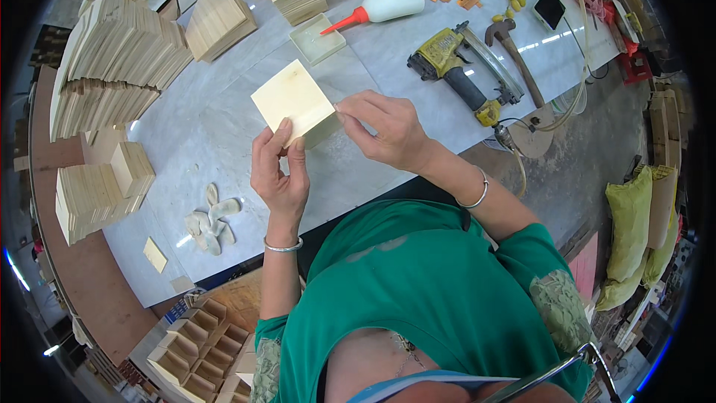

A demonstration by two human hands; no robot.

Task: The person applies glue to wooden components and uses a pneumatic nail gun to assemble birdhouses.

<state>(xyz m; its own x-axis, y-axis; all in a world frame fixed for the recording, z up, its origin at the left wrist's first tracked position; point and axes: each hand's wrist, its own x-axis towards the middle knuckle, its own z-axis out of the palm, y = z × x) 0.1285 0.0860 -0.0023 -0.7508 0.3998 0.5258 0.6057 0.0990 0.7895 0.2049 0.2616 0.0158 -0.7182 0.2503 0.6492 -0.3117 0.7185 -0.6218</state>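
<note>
A pale square wooden piece is held up over the middle of the table. My left hand grips its near edge, thumb and fingertip on the wood. At its right corner, the thumb and forefinger of my right hand pinch together against the edge. A darker side shows below the bright top face, but its full shape is hidden. Beyond it lie a shallow translucent tray and a white glue bottle with a red nozzle, on its side, tip over the tray.
Stacked wooden pieces fill the table's left side. A yellow nail gun and a hammer lie at the right, near a phone. White finger cots lie near left. Divided wooden boxes stand below the table's edge.
</note>
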